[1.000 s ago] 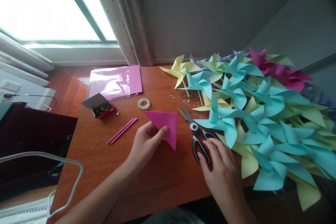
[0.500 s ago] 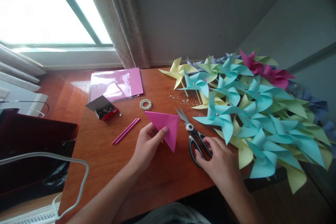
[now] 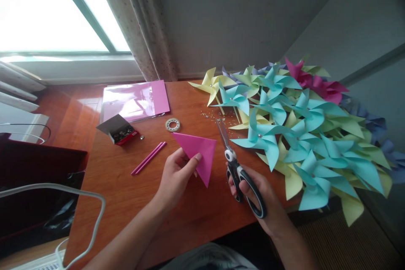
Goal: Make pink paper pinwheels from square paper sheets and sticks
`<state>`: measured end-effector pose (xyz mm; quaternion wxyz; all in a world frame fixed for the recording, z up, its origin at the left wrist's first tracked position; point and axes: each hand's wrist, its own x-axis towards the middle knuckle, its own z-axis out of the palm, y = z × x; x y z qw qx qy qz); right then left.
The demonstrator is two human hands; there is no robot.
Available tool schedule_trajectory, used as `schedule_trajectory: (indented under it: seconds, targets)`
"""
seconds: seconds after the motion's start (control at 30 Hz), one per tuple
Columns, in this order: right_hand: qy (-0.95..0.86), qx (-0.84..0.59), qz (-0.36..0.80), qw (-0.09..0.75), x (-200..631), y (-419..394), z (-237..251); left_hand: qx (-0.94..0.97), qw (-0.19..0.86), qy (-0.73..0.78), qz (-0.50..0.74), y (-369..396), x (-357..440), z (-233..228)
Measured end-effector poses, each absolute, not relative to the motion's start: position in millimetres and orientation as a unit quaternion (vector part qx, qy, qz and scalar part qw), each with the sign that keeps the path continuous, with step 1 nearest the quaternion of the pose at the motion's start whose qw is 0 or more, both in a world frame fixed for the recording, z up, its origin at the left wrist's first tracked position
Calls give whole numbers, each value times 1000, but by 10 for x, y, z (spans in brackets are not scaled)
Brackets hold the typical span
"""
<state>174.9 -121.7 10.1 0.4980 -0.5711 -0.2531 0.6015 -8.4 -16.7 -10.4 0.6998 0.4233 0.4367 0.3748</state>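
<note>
Left hand (image 3: 177, 175): pinches paper (image 3: 198, 154) at its left edge.
Right hand (image 3: 253, 194): grips scissors (image 3: 236, 164), blades closed, pointing away.
Relation: paper just left of blades.

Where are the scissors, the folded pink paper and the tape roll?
scissors (image 3: 233, 163): head view, on the pivot.
folded pink paper (image 3: 199, 149): head view, on the middle of the triangle.
tape roll (image 3: 172, 125): head view, on its ring.
</note>
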Motion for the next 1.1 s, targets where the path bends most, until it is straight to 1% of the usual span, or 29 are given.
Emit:
schedule_trajectory:
  seconds: [0.23, 0.53, 1.1]
  targets:
    - [-223, -624, 556, 501, 1672, -1209, 11, 407, 705, 444, 375, -163, -84, -98]
    - [-356, -657, 466, 474, 1665, -1198, -57, 402, 706, 448, 373, -160, -85, -114]
    - [-425, -670, 420, 441, 1753, -1193, -54, 419, 703, 448, 358, -146, -94, -161]
